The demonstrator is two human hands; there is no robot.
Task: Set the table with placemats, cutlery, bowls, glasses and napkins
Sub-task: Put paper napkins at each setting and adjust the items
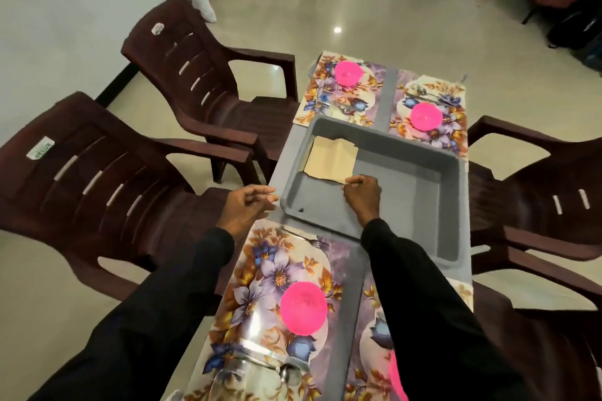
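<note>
As laid so far: placemats (277, 270), bowls (303, 308), cutlery (317, 242) at visible places. Napkins (330, 158) left to distribute, lying in tray (454, 205) on table (387, 94). Right hand (363, 192) pinching napkin corner; left hand (247, 208) relaxed, holding nothing, beside tray rim.

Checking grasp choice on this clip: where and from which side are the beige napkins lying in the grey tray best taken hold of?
Probably the near right corner of the beige paper napkins, reached from above over the bare floor of the grey plastic tray. They lie flat, tucked toward the tray's far left walls, so only the near and right edges are free. The right hand pinches there with its fingers.
</note>
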